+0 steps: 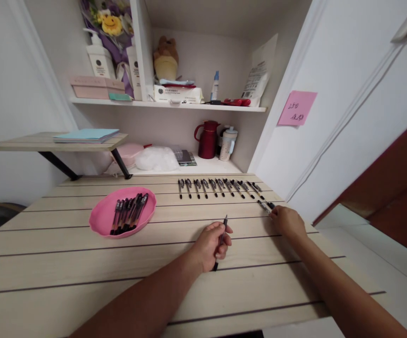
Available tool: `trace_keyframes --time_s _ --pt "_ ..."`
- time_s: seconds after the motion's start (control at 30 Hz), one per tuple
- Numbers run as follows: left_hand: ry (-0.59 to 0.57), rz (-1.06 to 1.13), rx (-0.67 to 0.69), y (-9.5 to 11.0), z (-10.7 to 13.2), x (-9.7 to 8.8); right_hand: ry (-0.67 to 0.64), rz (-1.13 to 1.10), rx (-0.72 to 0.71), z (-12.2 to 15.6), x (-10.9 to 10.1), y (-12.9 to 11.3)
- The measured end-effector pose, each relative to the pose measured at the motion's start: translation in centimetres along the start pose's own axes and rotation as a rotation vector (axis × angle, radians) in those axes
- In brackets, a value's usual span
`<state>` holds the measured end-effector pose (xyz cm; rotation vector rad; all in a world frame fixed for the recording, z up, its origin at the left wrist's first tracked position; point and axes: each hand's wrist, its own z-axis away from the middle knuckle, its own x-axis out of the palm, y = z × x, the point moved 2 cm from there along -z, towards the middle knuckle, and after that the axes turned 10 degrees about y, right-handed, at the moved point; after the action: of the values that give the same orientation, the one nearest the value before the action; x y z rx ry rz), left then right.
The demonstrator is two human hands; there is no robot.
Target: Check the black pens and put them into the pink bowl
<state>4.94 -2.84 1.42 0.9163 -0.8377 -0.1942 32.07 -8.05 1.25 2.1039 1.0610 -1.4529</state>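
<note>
My left hand [213,246] is closed around a black gel pen [225,221], its bare tip pointing up and away and its dark end showing below the fist. Over at the right side of the table, my right hand [288,221] pinches a small clear-and-black pen cap [263,206] against the tabletop; the fingertips are partly hidden. Just beyond it runs a row of several pens [215,188], with small cap-like pieces lying beside them. A pink scalloped tray [97,220] on the left holds several more pens [129,213], lying side by side.
The striped wooden table [83,291] meets a white shelf unit [203,107] at the back. A small raised stand [23,141] bears blue paper [87,134]. A red jug [207,140] and a pale cup [228,144] stand behind the pens. A wall borders the right side.
</note>
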Motion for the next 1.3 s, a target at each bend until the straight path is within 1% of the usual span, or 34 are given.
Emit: trace_keyframes --time_s 0.17,0.67,0.77,0.87,0.93,0.97,1.0,1.07,1.1,1.13,1.17,1.23,1.3 --pt "-0.007 0.002 -0.008 0.0 -0.1 0.0 -0.015 0.036 0.002 -0.4 0.4 0.1" --pt "-0.013 -0.005 -0.009 0.0 -0.2 -0.1 -0.017 0.018 0.018 -0.5 0.7 -0.3" --pt "-0.009 0.003 -0.012 -0.1 -0.2 -0.2 -0.005 0.006 0.017 -0.5 0.4 0.0" --pt "0.006 0.02 -0.005 -0.2 -0.3 -0.2 0.024 -0.017 0.024 0.0 -0.9 -0.2" --pt "0.024 0.061 0.023 -0.2 -0.4 -0.2 0.026 -0.099 0.025 1.3 -2.1 -1.3" --pt "0.028 0.104 0.046 -0.2 -0.5 -0.1 0.0 -0.181 0.018 2.2 -2.7 -2.2" --pt "0.026 0.159 0.071 -0.2 -0.6 0.0 -0.069 -0.312 -0.011 3.4 -3.1 -3.4" --pt "0.022 0.28 0.127 -0.1 -0.7 0.1 -0.311 -0.632 -0.061 6.4 -3.7 -6.2" --pt "0.022 0.326 0.147 0.0 -0.7 0.2 -0.419 -0.751 -0.095 7.9 -3.9 -7.6" --pt "0.025 0.356 0.16 0.0 -0.8 0.2 -0.475 -0.832 -0.123 9.3 -4.2 -8.9" --pt "0.028 0.373 0.166 0.1 -0.8 0.2 -0.486 -0.888 -0.139 10.5 -4.4 -9.9" --pt "0.031 0.382 0.165 0.2 -0.8 0.1 -0.436 -0.953 -0.161 12.1 -4.7 -11.3" --pt "0.035 0.374 0.154 0.2 -0.7 0.0 -0.375 -0.973 -0.175 12.7 -4.9 -11.9"
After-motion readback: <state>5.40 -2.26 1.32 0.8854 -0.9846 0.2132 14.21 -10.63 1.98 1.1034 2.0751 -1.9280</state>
